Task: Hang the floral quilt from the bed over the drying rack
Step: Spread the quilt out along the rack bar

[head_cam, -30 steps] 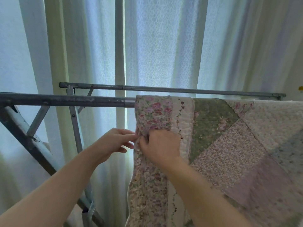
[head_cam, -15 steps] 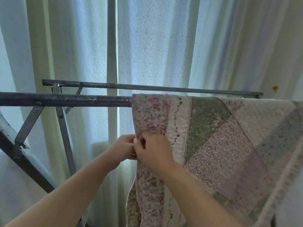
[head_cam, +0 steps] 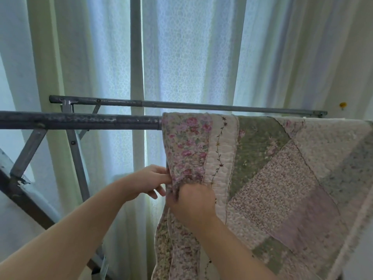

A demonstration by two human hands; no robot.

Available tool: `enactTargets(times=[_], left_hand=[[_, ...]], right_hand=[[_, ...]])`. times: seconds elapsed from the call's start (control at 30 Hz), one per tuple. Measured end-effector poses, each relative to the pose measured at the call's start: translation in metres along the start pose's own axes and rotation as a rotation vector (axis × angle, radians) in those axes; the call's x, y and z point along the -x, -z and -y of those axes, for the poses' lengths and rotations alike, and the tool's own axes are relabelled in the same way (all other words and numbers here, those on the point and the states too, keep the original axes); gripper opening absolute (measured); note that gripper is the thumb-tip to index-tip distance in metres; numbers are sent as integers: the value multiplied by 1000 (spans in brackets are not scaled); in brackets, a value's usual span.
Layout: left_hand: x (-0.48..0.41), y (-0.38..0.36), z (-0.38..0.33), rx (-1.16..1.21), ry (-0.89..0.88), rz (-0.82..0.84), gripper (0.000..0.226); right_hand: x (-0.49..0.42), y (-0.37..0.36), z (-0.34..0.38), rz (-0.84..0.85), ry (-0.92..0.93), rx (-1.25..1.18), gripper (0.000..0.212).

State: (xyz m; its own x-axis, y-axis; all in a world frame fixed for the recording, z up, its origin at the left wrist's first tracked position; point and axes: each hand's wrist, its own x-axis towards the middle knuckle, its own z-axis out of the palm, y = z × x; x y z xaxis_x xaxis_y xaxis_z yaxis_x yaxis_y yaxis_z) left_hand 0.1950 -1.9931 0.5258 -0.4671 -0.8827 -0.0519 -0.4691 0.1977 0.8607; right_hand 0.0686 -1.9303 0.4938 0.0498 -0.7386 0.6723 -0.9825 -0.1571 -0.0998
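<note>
curtain (head_cam: 193,57) unchanged; hands (head_cam: 175,190) still pinch the quilt (head_cam: 272,168) edge.

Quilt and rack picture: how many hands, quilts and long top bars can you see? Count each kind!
Hands: 2, left hand and right hand, both pinching the quilt's edge
Quilts: 1, floral quilt draped over the near bar
Long top bars: 2, near bar and far bar
Total: 5

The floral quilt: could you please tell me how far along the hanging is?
Done: the floral quilt is draped over the drying rack's near bar. In hand: the left hand and right hand pinch its left edge. Left: spreading it toward the bare bar; the far bar looks uncovered.
</note>
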Motion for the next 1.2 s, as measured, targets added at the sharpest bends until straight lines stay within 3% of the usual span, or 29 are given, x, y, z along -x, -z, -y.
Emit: enactTargets(times=[0.1, 0.17, 0.27, 0.43, 0.57, 0.77, 0.9, 1.1, 1.2], left_hand=[[-1, 5, 0, -66, -60, -105, 21], [-1, 9, -3, -62, -120, -177, 22], [-1, 12, -11, -21, -206, -252, 49], [-2, 11, -20, 144, -289, -244, 54], [0, 10, -15, 150, -234, -186, 44], [3, 16, -2, 32, -152, -93, 22], [6, 19, 1, 66, -152, -91, 30], [5, 4, 10, -116, -190, -115, 34], [4, -17, 21, 80, -252, -217, 44]], right_hand=[[1, -5, -4, 65, 70, -137, 38], [2, -3, -2, 102, 124, -84, 46], [6, -11, 1, 158, 118, -9, 59], [10, -39, -8, 283, 186, -13, 49], [5, -39, -14, 351, 181, -43, 42], [-13, -2, -8, -92, -9, -147, 47], [-20, 10, -9, -83, 44, -126, 34], [-19, 17, 13, -64, 214, -561, 32], [-27, 15, 28, -30, 195, -646, 27]])
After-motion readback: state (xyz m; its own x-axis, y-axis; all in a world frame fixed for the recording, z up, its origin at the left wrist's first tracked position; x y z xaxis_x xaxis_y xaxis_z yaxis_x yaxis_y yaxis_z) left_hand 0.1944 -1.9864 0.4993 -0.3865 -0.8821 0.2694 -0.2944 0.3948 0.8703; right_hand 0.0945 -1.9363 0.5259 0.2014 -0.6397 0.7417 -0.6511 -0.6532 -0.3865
